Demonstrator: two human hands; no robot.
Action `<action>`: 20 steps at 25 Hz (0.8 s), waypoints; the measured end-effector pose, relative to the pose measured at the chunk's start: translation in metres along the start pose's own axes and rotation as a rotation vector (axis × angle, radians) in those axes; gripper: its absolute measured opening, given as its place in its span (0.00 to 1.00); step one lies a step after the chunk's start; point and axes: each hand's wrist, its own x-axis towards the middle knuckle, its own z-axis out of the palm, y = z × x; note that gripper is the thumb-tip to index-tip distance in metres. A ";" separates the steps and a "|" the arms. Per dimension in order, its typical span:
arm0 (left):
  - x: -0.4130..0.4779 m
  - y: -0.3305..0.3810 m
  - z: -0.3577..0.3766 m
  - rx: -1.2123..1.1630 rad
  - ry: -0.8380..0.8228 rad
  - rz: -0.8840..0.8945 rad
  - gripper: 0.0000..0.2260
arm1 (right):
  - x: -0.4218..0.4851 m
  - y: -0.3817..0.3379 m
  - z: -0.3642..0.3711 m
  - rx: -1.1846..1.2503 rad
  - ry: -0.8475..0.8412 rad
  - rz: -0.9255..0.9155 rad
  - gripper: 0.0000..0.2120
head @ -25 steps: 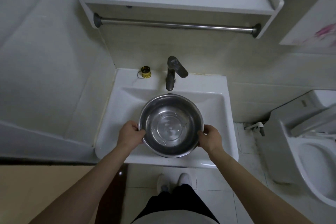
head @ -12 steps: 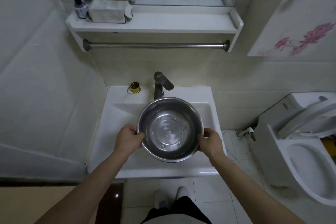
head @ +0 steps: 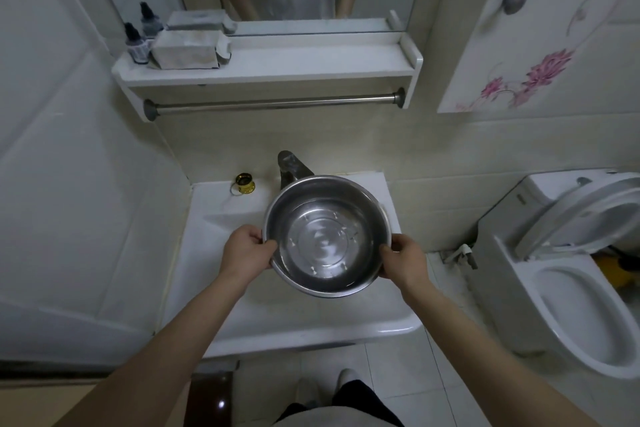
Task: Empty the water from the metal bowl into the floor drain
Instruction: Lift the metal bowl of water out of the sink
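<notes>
A round metal bowl [head: 325, 236] with shallow water in its bottom is held level above the white sink [head: 221, 253], partly covering the faucet [head: 289, 166]. My left hand [head: 247, 248] grips the bowl's left rim, thumb over the edge. On the opposite rim my right hand [head: 403, 260] holds on the same way. No floor drain shows in this view.
A toilet [head: 571, 288] with its lid up stands at the right, close to the sink. White floor tiles [head: 391, 381] lie below between sink and toilet. A shelf [head: 277, 62] with bottles and a towel bar hangs above. A gold ornament [head: 245, 183] sits on the sink's back ledge.
The bowl has risen from inside the sink basin to above it, now covering part of the faucet. My view has tilted upward, showing the mirror and more of the wall.
</notes>
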 end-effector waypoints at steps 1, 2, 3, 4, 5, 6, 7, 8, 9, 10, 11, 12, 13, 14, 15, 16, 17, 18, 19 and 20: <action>0.000 0.004 0.001 0.005 -0.003 0.010 0.04 | -0.001 -0.002 -0.003 0.009 0.010 -0.001 0.07; -0.001 0.007 0.002 0.005 -0.005 0.018 0.04 | -0.002 -0.005 -0.006 0.019 0.017 -0.002 0.08; 0.000 0.010 0.004 0.004 -0.006 0.023 0.03 | -0.003 -0.006 -0.009 0.025 0.020 -0.006 0.09; 0.000 0.012 0.005 0.005 -0.009 0.026 0.03 | -0.003 -0.008 -0.012 0.028 0.024 -0.008 0.10; 0.000 0.014 0.007 0.005 -0.013 0.028 0.03 | -0.004 -0.009 -0.015 0.032 0.028 -0.007 0.11; 0.000 0.016 0.009 -0.002 -0.020 0.030 0.04 | -0.004 -0.009 -0.018 0.034 0.031 -0.001 0.12; 0.000 0.017 0.011 -0.009 -0.030 0.031 0.04 | -0.005 -0.008 -0.021 0.034 0.033 0.007 0.11; -0.001 0.019 0.013 -0.013 -0.040 0.033 0.04 | -0.005 -0.007 -0.024 0.034 0.037 0.015 0.10; -0.002 0.021 0.015 -0.012 -0.046 0.037 0.04 | -0.006 -0.006 -0.026 0.040 0.045 0.024 0.09; -0.004 0.023 0.018 -0.014 -0.053 0.041 0.05 | -0.007 -0.005 -0.030 0.048 0.062 0.033 0.08; -0.005 0.025 0.021 -0.018 -0.056 0.042 0.05 | -0.008 -0.004 -0.033 0.050 0.085 0.039 0.07; -0.007 0.027 0.025 -0.021 -0.064 0.046 0.05 | -0.009 -0.003 -0.036 0.044 0.114 0.043 0.07; -0.009 0.029 0.029 -0.022 -0.077 0.051 0.05 | -0.010 -0.003 -0.041 0.033 0.142 0.046 0.07; -0.012 0.031 0.033 -0.021 -0.092 0.054 0.06 | -0.011 -0.002 -0.047 0.024 0.164 0.046 0.08; -0.015 0.034 0.038 -0.017 -0.105 0.058 0.06 | -0.011 -0.001 -0.052 0.025 0.184 0.045 0.08; -0.017 0.037 0.042 -0.013 -0.113 0.063 0.05 | -0.011 0.000 -0.057 0.031 0.196 0.044 0.08; -0.020 0.040 0.046 -0.008 -0.121 0.069 0.05 | -0.011 0.002 -0.063 0.037 0.203 0.045 0.09; -0.023 0.044 0.052 -0.006 -0.131 0.075 0.05 | -0.011 0.004 -0.069 0.044 0.208 0.051 0.09; -0.027 0.049 0.057 -0.006 -0.142 0.080 0.05 | -0.010 0.006 -0.076 0.050 0.213 0.060 0.09; -0.029 0.053 0.063 -0.010 -0.149 0.085 0.05 | -0.010 0.009 -0.081 0.050 0.221 0.070 0.09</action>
